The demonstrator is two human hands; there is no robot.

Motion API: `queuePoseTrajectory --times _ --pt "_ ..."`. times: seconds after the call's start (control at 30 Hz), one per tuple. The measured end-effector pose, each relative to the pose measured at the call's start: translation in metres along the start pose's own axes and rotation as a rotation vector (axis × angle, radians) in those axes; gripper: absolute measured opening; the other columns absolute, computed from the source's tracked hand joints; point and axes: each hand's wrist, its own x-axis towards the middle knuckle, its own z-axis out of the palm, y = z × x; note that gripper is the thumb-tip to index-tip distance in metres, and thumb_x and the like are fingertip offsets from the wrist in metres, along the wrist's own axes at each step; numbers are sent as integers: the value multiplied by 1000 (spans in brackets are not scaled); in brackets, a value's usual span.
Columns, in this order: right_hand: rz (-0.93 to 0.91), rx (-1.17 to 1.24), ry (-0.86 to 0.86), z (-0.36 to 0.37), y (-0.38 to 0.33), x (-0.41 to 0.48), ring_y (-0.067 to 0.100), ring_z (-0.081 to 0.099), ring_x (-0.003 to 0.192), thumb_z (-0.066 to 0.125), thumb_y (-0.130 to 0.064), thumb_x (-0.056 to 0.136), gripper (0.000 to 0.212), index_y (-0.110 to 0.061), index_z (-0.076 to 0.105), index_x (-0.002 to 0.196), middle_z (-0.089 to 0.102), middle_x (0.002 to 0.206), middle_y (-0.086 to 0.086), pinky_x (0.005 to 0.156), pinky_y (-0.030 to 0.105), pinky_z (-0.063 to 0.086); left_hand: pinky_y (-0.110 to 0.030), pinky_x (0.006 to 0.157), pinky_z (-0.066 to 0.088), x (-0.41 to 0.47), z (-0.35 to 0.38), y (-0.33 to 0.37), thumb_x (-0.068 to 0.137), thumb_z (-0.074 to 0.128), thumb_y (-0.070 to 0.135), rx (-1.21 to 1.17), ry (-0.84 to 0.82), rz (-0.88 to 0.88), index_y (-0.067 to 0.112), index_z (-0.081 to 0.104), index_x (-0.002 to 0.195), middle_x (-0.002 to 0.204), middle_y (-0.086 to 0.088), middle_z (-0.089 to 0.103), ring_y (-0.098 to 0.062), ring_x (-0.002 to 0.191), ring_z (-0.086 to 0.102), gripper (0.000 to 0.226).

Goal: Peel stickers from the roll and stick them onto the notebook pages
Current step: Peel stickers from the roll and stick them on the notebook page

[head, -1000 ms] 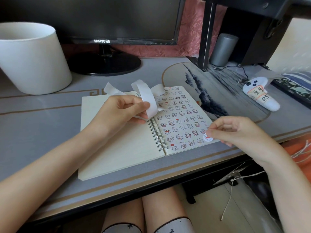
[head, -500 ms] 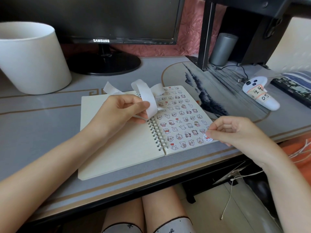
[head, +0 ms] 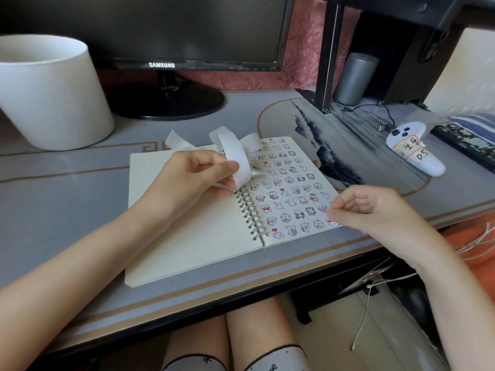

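An open spiral notebook (head: pixel 187 236) lies on the desk; its left page is blank cream and its right page (head: pixel 289 188) is covered with several small cartoon stickers. My left hand (head: pixel 187 178) rests over the left page and pinches a curling white strip of sticker backing (head: pixel 235 156) near the spiral. My right hand (head: pixel 367 210) sits at the right page's lower right corner, fingers curled, fingertips pinching a small sticker (head: pixel 330 222) against the page edge.
A white bucket-like container (head: pixel 51 92) stands at the back left. A black monitor on its round base (head: pixel 166 103) is behind the notebook. A white controller (head: pixel 415 148) lies to the right, near a grey cylinder (head: pixel 353 79) and a black shelf frame.
Nearly nothing has moved. My right hand stays at the page's lower right corner with the sticker; my left hand keeps holding the strip.
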Motion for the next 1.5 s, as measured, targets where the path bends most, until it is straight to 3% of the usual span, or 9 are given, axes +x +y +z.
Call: queuePoseTrajectory --times 0.17,0.37,0.57,0.67,0.87,1.03,1.23,1.37,1.5 --pt "-42 -72 40 1 6 0 15 55 65 77 -11 73 11 -17 69 70 69 74 12 68 30 48 -19 70 57 0 0 0 89 60 12 -2 4 -6 -1 65 74 60 2 67 -11 61 66 20" --pt "-52 -67 43 0 8 -4 13 45 61 78 -20 72 7 -18 71 72 61 67 3 54 16 38 -18 69 56 0 0 0 89 60 13 4 1 -2 2 65 72 61 2 67 -11 61 66 21" --pt "-38 -34 63 -1 13 -2 16 45 61 80 -16 70 22 -18 61 81 59 66 1 60 26 38 -18 69 55 0 0 0 88 60 13 4 -10 1 1 65 73 64 0 67 -11 61 65 20" --pt "-34 -17 37 -4 15 0 16 47 65 75 -10 76 15 -14 61 81 59 69 2 60 19 39 -18 69 56 -1 -1 1 88 61 13 6 -11 3 3 65 71 62 1 67 -11 61 65 20" --pt "-41 12 56 -3 15 0 20 52 71 70 -20 82 6 -18 65 84 67 79 13 74 34 41 -16 66 55 -1 0 2 88 60 12 -1 -11 2 3 64 70 61 1 67 -11 60 65 21" --pt "-37 2 42 -1 15 1 17 44 64 78 -24 72 17 -21 63 80 60 73 9 63 30 36 -15 63 53 -1 1 2 88 61 12 -6 -8 -5 4 65 70 60 1 67 -11 59 66 21" --pt "-39 18 62 -2 17 1 20 48 68 73 -18 80 9 -18 64 82 62 72 5 68 32 39 -15 63 53 -1 1 2 88 61 13 -11 -5 -7 6 65 69 61 0 68 -11 61 66 20" --pt "-29 20 42 -2 15 0 16 46 65 79 -27 69 21 -19 63 81 59 72 7 65 30 38 -15 62 53 -1 1 1 88 61 11 -18 -8 0 5 65 69 60 1 67 -10 60 66 20" --pt "-29 20 33 -4 16 1 18 46 67 77 -12 74 17 -17 62 81 58 70 5 62 22 39 -17 64 55 0 1 0 89 60 12 -14 -10 11 1 64 72 60 1 67 -10 60 65 20"
